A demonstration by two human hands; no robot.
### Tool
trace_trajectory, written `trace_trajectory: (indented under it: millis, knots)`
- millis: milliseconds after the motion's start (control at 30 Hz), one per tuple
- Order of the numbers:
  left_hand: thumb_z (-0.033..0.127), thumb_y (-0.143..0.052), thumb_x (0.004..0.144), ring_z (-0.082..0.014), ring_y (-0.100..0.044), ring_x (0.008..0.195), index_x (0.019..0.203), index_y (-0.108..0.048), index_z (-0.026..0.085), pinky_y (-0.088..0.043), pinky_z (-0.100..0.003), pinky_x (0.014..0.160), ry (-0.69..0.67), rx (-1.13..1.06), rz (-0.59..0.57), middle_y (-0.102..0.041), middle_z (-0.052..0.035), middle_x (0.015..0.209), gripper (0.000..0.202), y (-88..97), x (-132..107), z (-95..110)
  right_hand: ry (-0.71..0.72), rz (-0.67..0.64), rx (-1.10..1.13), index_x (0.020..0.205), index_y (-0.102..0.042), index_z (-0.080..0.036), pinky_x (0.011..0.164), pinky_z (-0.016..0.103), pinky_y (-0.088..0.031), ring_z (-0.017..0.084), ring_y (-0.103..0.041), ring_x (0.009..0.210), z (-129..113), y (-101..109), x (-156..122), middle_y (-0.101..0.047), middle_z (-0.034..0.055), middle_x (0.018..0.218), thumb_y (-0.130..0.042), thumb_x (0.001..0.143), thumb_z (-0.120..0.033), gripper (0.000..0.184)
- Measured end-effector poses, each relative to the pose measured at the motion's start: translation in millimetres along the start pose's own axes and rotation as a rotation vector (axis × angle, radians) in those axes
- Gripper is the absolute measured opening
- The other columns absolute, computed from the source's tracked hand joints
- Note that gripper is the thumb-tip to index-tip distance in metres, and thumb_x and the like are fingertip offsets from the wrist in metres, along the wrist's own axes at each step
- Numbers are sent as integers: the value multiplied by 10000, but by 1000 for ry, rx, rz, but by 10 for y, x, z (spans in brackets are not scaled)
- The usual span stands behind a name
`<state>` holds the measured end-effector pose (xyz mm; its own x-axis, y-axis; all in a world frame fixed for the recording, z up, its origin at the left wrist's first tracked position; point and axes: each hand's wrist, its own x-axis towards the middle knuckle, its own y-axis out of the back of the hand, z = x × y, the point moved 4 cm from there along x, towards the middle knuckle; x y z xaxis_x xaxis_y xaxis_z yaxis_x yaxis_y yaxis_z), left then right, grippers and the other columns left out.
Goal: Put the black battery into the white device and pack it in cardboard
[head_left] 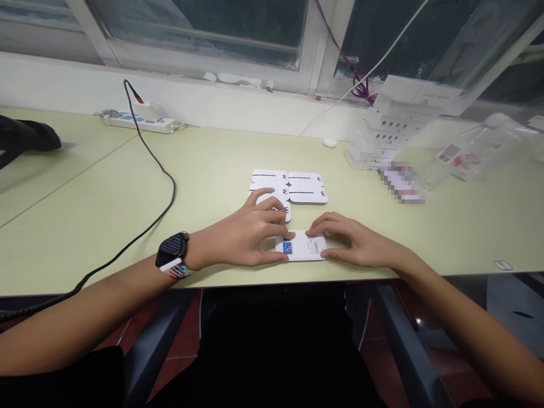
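A small flat white box [301, 247] with a blue sticker on its left part and fine print on its right lies near the table's front edge. The fingers and thumb of my left hand [263, 229] close on its left end. At the right end, my right hand [357, 241] pinches it between thumb and fingers. Just beyond are white rounded pieces [302, 196] marked with a black line and a W, laid side by side. My left fingers partly cover the nearest of these. A dark watch [172, 249] with a multicoloured band is on my left wrist.
The pale green table [212, 153] runs to a window wall. Stacked white boxes [382, 130] stand at the back right, near a clear plastic bag [480, 150]. A black cable [173, 181] crosses the left side from a power strip [142, 120]. A white oval object [330, 143] lies at the back.
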<state>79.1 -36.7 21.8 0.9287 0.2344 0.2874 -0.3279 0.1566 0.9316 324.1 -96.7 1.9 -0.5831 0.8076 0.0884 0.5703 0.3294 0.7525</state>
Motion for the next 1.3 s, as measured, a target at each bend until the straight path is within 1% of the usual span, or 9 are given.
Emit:
trace_trajectory:
  millis: [167, 267, 367, 467, 600, 733, 1033, 1200, 1300]
  knots:
    - [488, -718, 1027, -311, -611, 1143, 1247, -769, 247, -184, -641, 1312, -15, 47, -23, -690, -71, 1033, 330, -6, 18, 14, -110, -58, 7, 1382, -648, -308, 1038, 478, -569, 293, -641, 1228, -69, 15, -9, -649, 84, 1357, -734, 1002, -367, 394]
    - [470, -730, 1016, -312, -595, 1148, 1260, -726, 232, -163, -637, 1312, -8, 7, -12, -674, -74, 1068, 340, -14, 25, 5, -147, -59, 10, 1438, -602, -307, 1049, 483, -561, 303, -635, 1249, -104, 35, 1, -640, 89, 1393, -775, 959, -345, 510]
    - [479, -796, 944, -317, -558, 1138, 1304, -675, 234, -270, -597, 1231, 35, -54, 19, -670, -85, 1128, 452, -20, 20, -26, -150, -46, 67, 1453, -582, -299, 1021, 449, -570, 296, -654, 1235, -119, 29, 37, -662, 77, 1407, -838, 897, -319, 612]
    - [483, -807, 931, -308, -543, 1125, 1274, -679, 244, -359, -510, 1112, 106, -146, 64, -697, -69, 1109, 437, -28, -2, -67, -102, -15, 96, 1271, -675, -275, 914, 383, -567, 248, -694, 1084, -102, -13, 81, -731, 41, 1249, -808, 914, -259, 381]
    - [444, -686, 1056, -253, -626, 1029, 1081, -751, 256, -308, -479, 1162, 67, -207, 80, -741, -14, 923, 200, -41, -25, -54, 21, 139, 37, 1019, -718, -225, 754, 338, -509, 200, -657, 864, -52, -44, 88, -691, 32, 974, -731, 1008, -290, 67]
    - [417, -634, 1098, -252, -650, 1024, 1080, -782, 261, -302, -480, 1179, 30, -210, 80, -759, -25, 920, 216, -32, -21, -16, 100, 184, 63, 1119, -773, -225, 747, 334, -525, 198, -670, 882, -35, -80, 26, -685, 61, 1015, -614, 1111, -341, 197]
    - [402, -629, 1106, -256, -661, 1069, 1216, -785, 281, -308, -487, 1156, 15, -188, 85, -778, -29, 997, 226, -48, -36, -39, 233, 272, 6, 1275, -778, -241, 753, 347, -578, 197, -694, 890, -105, -108, -19, -713, 70, 1046, -623, 1108, -267, 229]
    - [569, -745, 1009, -298, -640, 1107, 1379, -744, 274, -301, -524, 1151, -11, -110, 21, -757, -59, 1069, 473, -104, -53, -26, 306, 331, -123, 1419, -714, -295, 808, 386, -626, 225, -696, 981, -75, -142, -101, -692, 86, 1111, -661, 1074, -240, 353]
    - [582, -750, 998, -320, -630, 1130, 1429, -711, 240, -310, -537, 1143, -3, -95, 7, -726, -99, 1154, 551, -139, -57, -19, 322, 337, -251, 1455, -682, -294, 828, 439, -632, 262, -677, 1027, -88, -182, -188, -660, 110, 1153, -694, 1030, -232, 429]
